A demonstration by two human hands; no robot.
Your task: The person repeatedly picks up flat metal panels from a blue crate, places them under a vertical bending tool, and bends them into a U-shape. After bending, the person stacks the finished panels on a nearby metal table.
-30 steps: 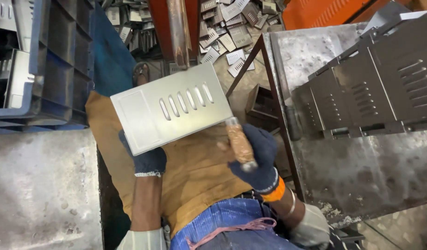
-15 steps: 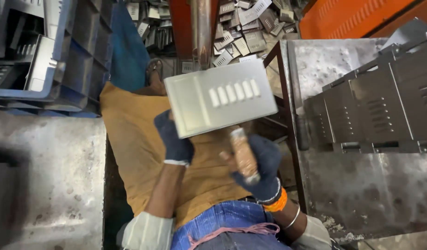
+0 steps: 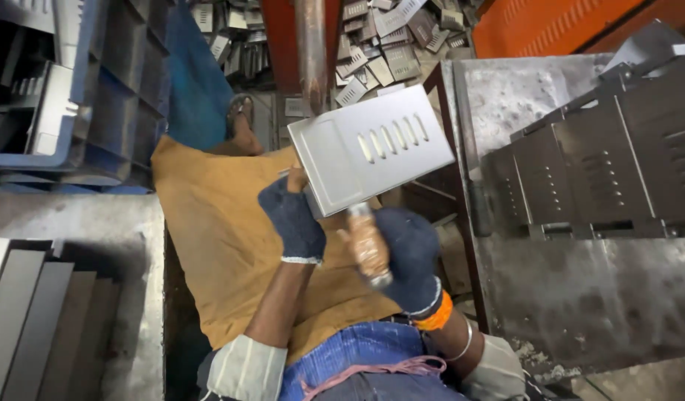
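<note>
Since before, my plate (image 3: 372, 148) tilted; left hand (image 3: 294, 219) gripped it, right hand (image 3: 406, 256) clenched the tool handle (image 3: 367, 245), mid-finishing; next needed steady contact.

Left hand (image 3: 294, 223), dark glove, grips lower-left edge of a grey slotted metal panel (image 3: 368, 145), held tilted above the lap. Right hand (image 3: 406, 260), gloved, closed around a wooden tool handle (image 3: 367, 245) just under the panel. Dark slotted panels (image 3: 617, 163) stacked on the table (image 3: 580, 297) at right.
</note>
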